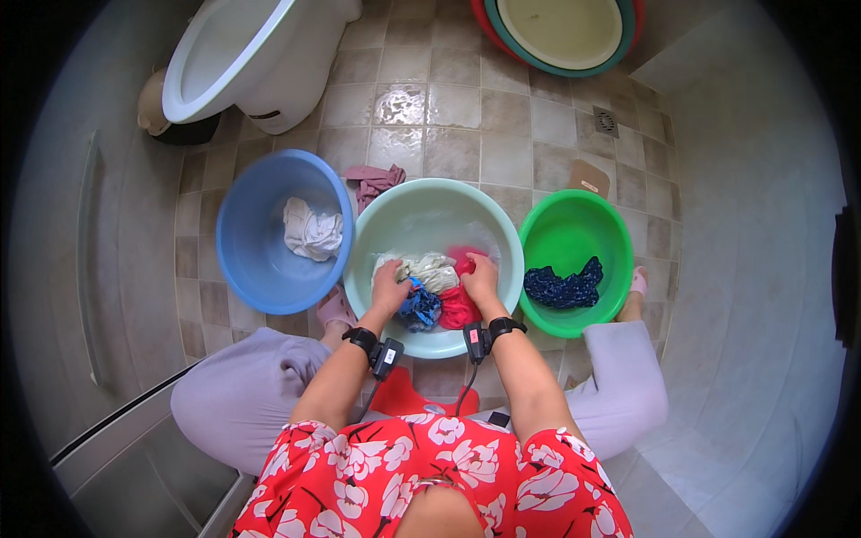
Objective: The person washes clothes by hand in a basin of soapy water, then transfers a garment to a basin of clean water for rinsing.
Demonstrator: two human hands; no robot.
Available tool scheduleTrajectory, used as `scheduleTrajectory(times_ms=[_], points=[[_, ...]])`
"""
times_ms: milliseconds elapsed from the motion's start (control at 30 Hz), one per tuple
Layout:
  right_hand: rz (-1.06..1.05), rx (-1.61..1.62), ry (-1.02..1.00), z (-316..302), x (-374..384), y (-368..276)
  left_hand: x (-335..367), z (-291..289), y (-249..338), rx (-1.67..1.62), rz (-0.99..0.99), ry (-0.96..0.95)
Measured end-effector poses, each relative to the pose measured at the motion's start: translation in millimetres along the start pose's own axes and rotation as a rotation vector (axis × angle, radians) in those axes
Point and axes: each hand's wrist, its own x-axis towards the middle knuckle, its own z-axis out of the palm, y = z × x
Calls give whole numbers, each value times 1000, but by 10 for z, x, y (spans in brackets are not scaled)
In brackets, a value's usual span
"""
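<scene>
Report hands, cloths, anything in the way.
Left hand at blue patterned cloth; right hand at red cloth. White cloth between them, all in pale green basin. Blue basin and bright green basin flank it; nothing blocking either hand.

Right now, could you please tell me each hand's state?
Left hand: partly curled at the whitish cloth; grip unclear.
Right hand: partly curled at the red cloth; grip unclear.

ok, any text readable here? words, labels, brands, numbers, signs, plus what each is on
None legible:
Left-wrist black box: pale label, too small to read.
Right-wrist black box: red-and-white label, too small to read.
Brown flat piece on the floor: pale mark, too small to read.
White toilet: dark patch near its base, can't tell if it's text.
</scene>
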Motion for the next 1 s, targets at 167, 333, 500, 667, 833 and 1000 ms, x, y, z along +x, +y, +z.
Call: scheduleTrajectory(times_ms=[167,333,500,667,833,1000], points=[[41,-455,29,98,-304,-23,-155,74,112,352,131,-193],[227,-292,-361,-28,-341,-110,-221,-16,-1,441,113,-198],[128,-53,-329,-171,-374,129,-269,46,330,313,357,-199],[57,7,-357,-329,-560,-265,-317,12,374,77,370,-293],[42,189,-302,-526,-653,-477,-224,-92,192,26,180,-160],[-48,2,-257,-606,-694,-532,-84,-338,-184,98,-9,-74]])
